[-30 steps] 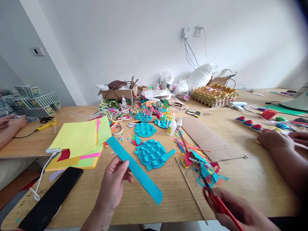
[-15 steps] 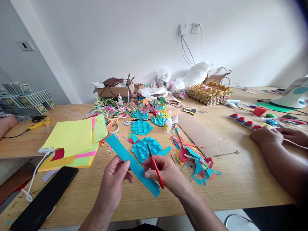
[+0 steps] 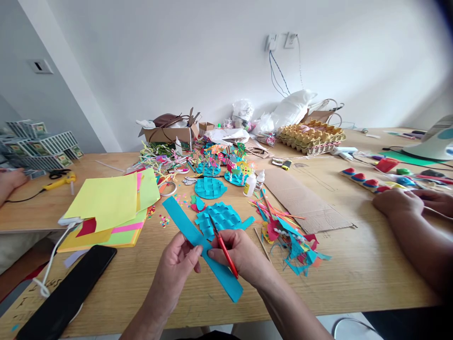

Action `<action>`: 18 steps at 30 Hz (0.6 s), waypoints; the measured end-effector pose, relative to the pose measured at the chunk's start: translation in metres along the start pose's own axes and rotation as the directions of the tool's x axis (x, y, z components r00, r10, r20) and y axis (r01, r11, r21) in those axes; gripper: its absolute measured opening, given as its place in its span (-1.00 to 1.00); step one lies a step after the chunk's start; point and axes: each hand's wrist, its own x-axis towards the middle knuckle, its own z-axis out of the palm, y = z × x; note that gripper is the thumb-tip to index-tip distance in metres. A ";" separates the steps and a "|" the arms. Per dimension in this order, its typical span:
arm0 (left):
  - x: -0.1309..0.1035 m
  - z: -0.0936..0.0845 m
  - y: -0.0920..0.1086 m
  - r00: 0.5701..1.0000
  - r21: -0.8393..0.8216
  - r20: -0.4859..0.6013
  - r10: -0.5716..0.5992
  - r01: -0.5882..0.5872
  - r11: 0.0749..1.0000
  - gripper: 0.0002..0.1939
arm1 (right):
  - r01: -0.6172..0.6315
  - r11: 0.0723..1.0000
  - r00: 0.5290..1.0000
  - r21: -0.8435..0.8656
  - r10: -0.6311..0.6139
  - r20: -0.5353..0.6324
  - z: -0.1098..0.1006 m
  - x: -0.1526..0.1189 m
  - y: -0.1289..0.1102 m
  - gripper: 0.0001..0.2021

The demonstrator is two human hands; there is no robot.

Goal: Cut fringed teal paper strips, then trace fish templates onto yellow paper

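Note:
A long blue paper strip slants across the front of the table, raised in my hands. My left hand is closed on its middle, thumb on top and fingers beneath. In my right hand are red-handled scissors, blades pointing away from me; their blades look nearly closed. The right thumb also presses on the strip close to the left thumb. Just beyond lies a blue paper piece with raised wavy strips. A second blue woven paper piece rests farther back.
Left are stacked coloured paper sheets and a black phone. Glue bottles, a cardboard sheet and paper scraps lie to the right. Another person's hands work at the right; another hand shows far left.
The strip has slid slightly right and toward me. My two thumbs have come closer together on it, the right hand still holding the scissors.

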 end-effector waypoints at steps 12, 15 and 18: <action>0.001 -0.017 -0.005 0.993 -0.095 -0.103 0.050 -0.060 0.994 -0.87 | 0.139 0.928 0.970 -0.347 -0.198 -0.141 -0.007 -0.014 0.000 -0.83; 0.003 -0.021 0.002 0.984 -0.161 -0.157 0.086 -0.111 0.981 -0.85 | 0.162 0.873 0.945 -0.460 -0.271 -0.182 -0.019 -0.030 0.002 -0.79; 0.005 -0.021 0.005 0.985 -0.187 -0.133 0.114 -0.138 0.973 -0.86 | 0.193 0.869 0.927 -0.456 -0.314 -0.205 -0.025 -0.039 0.005 -0.81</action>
